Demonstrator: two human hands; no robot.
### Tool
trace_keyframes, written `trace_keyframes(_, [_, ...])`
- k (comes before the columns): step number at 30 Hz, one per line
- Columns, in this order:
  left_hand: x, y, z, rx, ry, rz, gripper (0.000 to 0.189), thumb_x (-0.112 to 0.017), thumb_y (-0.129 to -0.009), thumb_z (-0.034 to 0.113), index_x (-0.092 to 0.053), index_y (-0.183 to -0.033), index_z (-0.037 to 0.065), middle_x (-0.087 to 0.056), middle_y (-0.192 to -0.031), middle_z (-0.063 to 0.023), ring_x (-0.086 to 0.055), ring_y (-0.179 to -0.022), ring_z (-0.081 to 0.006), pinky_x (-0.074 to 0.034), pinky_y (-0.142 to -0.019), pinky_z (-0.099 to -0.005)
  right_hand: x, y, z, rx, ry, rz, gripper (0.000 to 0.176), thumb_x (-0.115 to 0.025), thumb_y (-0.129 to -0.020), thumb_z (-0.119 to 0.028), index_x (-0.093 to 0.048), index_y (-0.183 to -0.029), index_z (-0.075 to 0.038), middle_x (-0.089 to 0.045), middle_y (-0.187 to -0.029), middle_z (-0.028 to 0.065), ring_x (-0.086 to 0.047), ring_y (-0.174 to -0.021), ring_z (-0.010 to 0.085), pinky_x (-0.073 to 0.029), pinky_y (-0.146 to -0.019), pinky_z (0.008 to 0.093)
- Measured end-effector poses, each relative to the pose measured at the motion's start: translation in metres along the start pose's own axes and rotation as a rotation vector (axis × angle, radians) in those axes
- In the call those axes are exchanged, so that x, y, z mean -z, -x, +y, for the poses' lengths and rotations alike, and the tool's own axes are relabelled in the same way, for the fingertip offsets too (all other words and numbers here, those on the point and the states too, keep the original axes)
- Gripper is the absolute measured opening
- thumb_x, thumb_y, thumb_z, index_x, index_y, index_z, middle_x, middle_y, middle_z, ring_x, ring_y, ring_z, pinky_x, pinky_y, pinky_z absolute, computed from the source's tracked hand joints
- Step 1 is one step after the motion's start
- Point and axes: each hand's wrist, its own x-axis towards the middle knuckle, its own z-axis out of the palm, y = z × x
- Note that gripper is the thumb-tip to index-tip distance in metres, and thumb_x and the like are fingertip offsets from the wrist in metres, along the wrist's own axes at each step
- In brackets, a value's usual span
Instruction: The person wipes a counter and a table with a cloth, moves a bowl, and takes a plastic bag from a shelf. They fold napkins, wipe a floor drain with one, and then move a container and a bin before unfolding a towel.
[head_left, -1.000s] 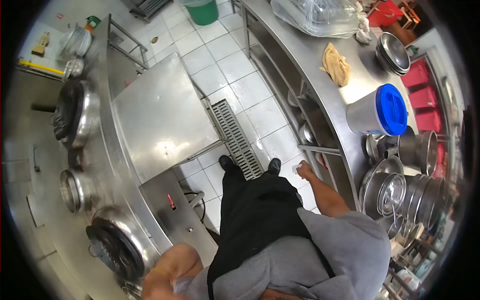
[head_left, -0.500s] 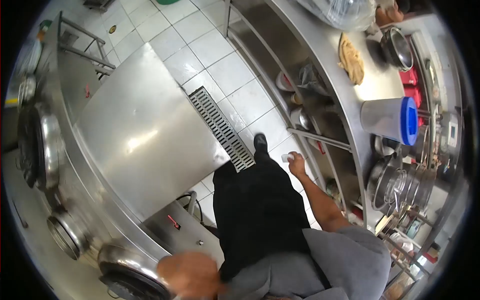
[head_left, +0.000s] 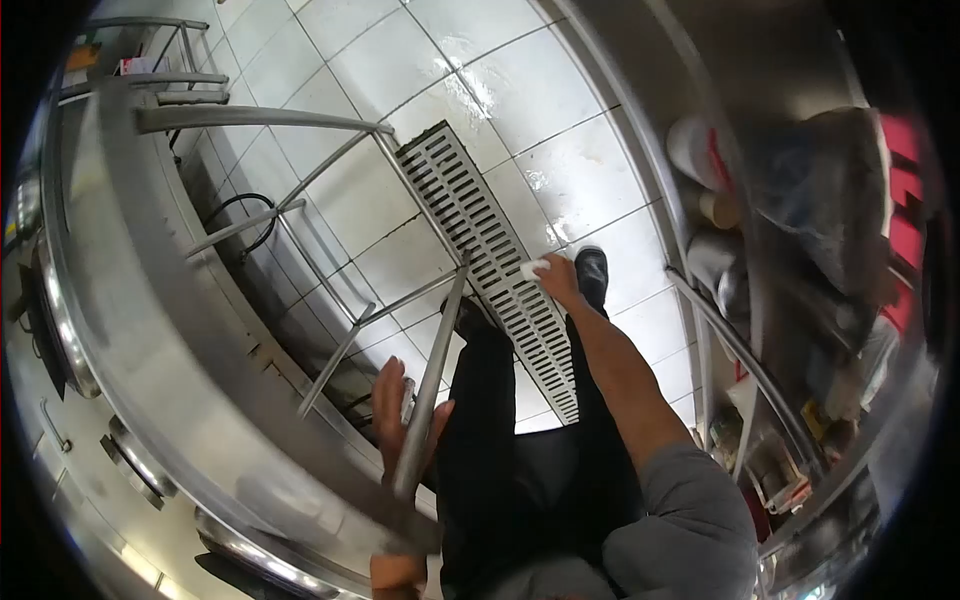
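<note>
My left hand (head_left: pixel 392 420) is at a steel table leg (head_left: pixel 432 385), its fingers stretched out on one side and the thumb on the other. The steel table (head_left: pixel 225 400) shows from the side, its frame and legs in view, and its edge crosses in front of my left wrist. My right hand (head_left: pixel 560 280) is closed on a small white piece (head_left: pixel 535 270) that sticks out past the fingertips, over the floor drain grate (head_left: pixel 480 240). What the white piece is made of I cannot tell.
White floor tiles (head_left: pixel 400 60) surround the grate, wet in places. A steel shelf unit (head_left: pixel 660 170) with tubs and bags stands on the right. On the left runs a steel counter (head_left: pixel 85 310) with round pans. My black shoe (head_left: pixel 592 275) rests beside the grate.
The view has dropped lower, and the table's flat top has turned edge-on, showing its legs. My left hand has come to a leg. My right hand has moved over the grate with the white piece.
</note>
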Motion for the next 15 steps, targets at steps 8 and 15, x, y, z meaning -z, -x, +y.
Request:
trace_keyframes(8, [-0.018, -0.015, 0.017, 0.013, 0.01, 0.021, 0.018, -0.059, -0.089, 0.013, -0.065, -0.084, -0.003, -0.07, -0.108, -0.0252, -0.061, -0.119, -0.0443, -0.048, -0.101, -0.0482, -0.119, -0.086, 0.014, 0.058, -0.09, 0.024, 0.028, -0.073, -0.082, -0.014, -0.069, -0.105, 0.001, -0.067, -0.102, 0.0245, -0.065, -0.096, 0.0406, -0.052, -0.085, 0.0453])
trace_keyframes(15, [-0.018, -0.012, 0.021, 0.092, 0.03, 0.066, 0.023, -0.055, -0.089, 0.013, -0.061, -0.074, -0.003, -0.071, -0.091, -0.0233, -0.069, -0.104, -0.0402, -0.047, -0.103, -0.0543, -0.159, -0.096, 0.035, 0.112, -0.052, 0.064, 0.024, -0.073, -0.08, -0.008, -0.069, -0.102, 0.0, -0.065, -0.102, 0.0194, -0.062, -0.098, 0.0387, -0.05, -0.087, 0.0444])
